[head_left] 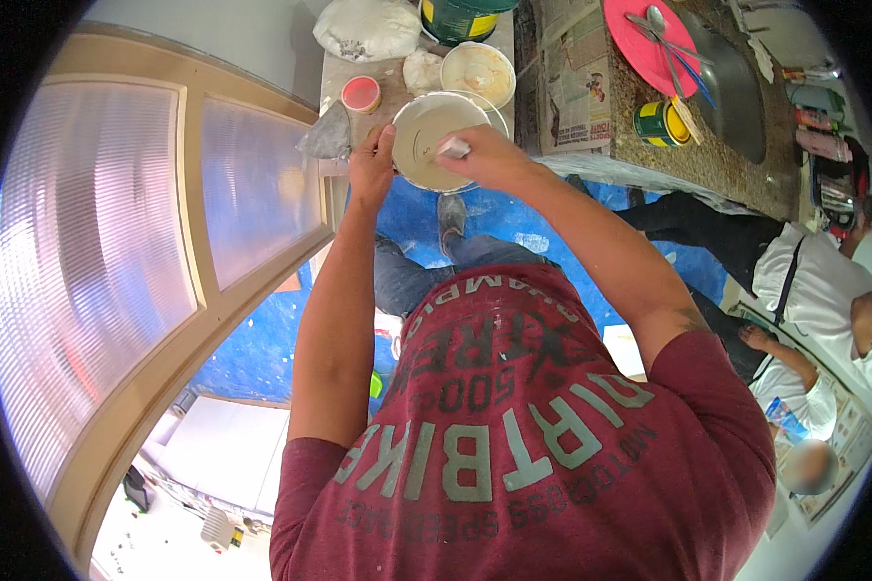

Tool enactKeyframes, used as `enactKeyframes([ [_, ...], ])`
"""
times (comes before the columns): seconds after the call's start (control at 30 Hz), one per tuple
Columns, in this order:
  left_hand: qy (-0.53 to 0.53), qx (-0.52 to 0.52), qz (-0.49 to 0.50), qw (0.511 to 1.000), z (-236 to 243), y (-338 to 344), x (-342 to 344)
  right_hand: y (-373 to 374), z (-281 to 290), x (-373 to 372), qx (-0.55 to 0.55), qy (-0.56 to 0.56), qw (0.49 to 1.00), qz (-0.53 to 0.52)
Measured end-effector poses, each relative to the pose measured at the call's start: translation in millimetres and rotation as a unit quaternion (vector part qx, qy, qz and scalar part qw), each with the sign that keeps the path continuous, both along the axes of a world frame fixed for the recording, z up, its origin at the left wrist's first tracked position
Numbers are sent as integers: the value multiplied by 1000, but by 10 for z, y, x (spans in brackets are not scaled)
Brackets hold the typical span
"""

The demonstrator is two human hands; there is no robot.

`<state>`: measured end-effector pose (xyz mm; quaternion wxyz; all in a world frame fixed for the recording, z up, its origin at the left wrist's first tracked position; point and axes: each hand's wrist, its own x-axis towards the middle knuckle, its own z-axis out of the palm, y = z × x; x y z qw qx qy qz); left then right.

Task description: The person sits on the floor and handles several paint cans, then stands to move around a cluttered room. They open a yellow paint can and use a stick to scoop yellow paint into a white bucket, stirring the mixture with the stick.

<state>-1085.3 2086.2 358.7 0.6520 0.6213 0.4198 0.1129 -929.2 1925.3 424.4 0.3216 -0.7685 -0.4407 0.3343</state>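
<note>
A white bucket [401, 174] holds a pale beige paste-like mix with a curved mark across its surface. My left hand [373, 162] is closed on the bucket's left rim, thumb over the edge. My right hand [491, 158] is wrapped around a white-ended tool [454, 147] over the right part of the bucket. Which tool this is, I cannot make out; my fingers hide much of it. The bucket's thin wire handle [499, 114] stands out past its far right side.
Beyond the bucket are a smaller white tub [478, 76], a red-topped pot [361, 94], a white bag [366, 29] and a green bucket [460, 21]. Right, a granite counter [746, 172] bears a red plate [639, 39] and a paint can [661, 124]. Two people are at right; a glazed frame [199, 194] is left.
</note>
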Motion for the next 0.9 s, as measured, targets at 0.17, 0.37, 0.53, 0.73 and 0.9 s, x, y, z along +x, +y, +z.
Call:
enactKeyframes([
  [0.17,-19,-1,-10,1000,22,7,52,-26,-184,54,74,-72,994,-22],
  [0.37,-11,-17,1,1000,7,-8,3,-41,118,90,-25,-7,998,-55],
  [0.53,-15,-27,3,1000,-22,14,6,-53,145,111,-77,-3,997,-6],
  [0.73,-16,-17,14,1000,-92,27,-12,-26,195,80,-81,-46,996,3],
  [0.9,-24,-25,9,999,-9,10,15,-35,-35,75,20,-61,998,16],
])
